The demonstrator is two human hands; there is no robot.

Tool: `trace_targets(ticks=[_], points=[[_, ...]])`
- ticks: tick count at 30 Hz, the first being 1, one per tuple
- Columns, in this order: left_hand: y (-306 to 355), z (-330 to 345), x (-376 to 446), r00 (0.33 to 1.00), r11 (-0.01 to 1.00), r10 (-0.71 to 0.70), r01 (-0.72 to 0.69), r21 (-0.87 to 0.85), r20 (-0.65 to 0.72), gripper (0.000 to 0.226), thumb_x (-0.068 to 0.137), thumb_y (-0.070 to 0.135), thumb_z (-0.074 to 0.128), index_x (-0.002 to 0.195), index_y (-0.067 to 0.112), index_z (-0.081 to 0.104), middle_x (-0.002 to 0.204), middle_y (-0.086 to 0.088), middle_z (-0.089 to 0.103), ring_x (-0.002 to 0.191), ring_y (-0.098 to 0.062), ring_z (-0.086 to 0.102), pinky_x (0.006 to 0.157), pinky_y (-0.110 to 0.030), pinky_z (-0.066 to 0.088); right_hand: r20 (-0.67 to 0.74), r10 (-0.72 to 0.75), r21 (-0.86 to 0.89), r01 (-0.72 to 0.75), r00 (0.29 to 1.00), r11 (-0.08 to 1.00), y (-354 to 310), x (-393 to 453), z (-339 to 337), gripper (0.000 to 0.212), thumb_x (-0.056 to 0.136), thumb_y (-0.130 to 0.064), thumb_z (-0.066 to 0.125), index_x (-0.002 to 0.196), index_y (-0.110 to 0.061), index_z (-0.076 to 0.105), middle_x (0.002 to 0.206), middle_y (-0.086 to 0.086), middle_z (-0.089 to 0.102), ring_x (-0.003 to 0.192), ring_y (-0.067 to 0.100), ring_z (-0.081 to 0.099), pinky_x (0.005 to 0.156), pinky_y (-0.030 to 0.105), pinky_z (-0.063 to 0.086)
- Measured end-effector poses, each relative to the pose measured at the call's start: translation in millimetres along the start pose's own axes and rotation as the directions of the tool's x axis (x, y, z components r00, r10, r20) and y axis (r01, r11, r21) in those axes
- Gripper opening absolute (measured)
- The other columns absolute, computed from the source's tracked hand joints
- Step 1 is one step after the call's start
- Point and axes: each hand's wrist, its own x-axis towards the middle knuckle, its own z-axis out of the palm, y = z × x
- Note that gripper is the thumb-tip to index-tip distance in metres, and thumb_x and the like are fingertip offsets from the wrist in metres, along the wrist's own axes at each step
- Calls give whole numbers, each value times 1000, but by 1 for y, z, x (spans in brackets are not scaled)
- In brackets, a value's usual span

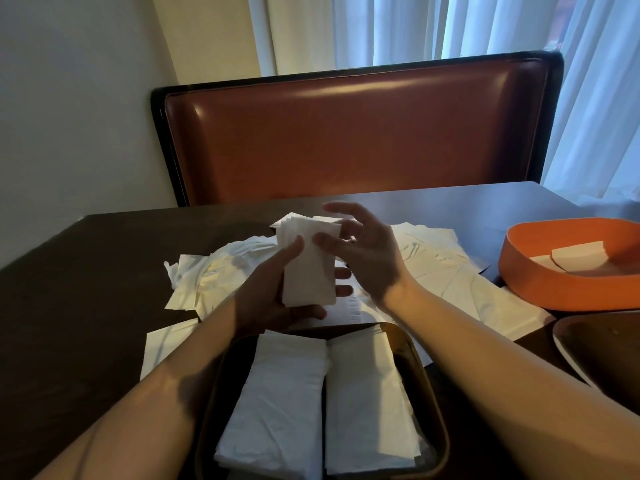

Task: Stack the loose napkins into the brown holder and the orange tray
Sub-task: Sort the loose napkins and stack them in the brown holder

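Centrally, left hand (277, 289) clutching napkin stack (308, 265), right hand (363, 251) loose-fingered, above loose napkins (450, 268), orange tray (540, 275) rightward.

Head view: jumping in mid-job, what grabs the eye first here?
The small stack of napkins held up at centre, gripped by the left hand, with the right hand open just beside it. Below sits the brown holder with two white piles, loose napkins are scattered behind, and the orange tray sits far right.

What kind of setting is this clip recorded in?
Probably a restaurant or café booth: a padded brown booth seat back faces a dark table by a curtained window, with napkins being sorted into a brown holder and an orange tray.
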Motion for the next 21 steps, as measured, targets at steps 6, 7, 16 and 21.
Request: trace_targets(ticks=[6,7,16,21], points=[[1,-4,0,993,985,84,-96,-147,-80,54,71,40,76,114,10,60,87,-14,69,74,-24,67,46,-28,49,94,91,-582,-20,991,813,13,11,-23,40,91,-43,65,120,-16,57,91,-3,62,82,11,61,65,17,48],[0,-4,0,990,982,83,-101,-162,-114,48,75,38,66,114,11,60,85,-13,69,74,-23,66,47,-28,49,147,162,-674,-21,976,738,17,11,-29,46,88,-51,65,119,-18,59,95,-4,63,85,10,62,69,19,49],[2,-7,0,960,953,151,-206,-224,-238,48,76,37,64,121,22,66,97,-13,70,80,-23,68,56,-27,50,292,422,-814,-8,858,581,24,9,-40,40,76,-55,78,101,-28,63,94,-7,60,87,13,57,70,26,48],[3,-7,-1,949,944,154,-223,-241,-274,45,77,36,64,119,22,65,99,-13,72,82,-24,69,55,-26,52,323,243,-734,80,914,674,25,8,-40,23,84,-48,74,88,-27,64,86,-8,63,82,13,61,72,32,54]])
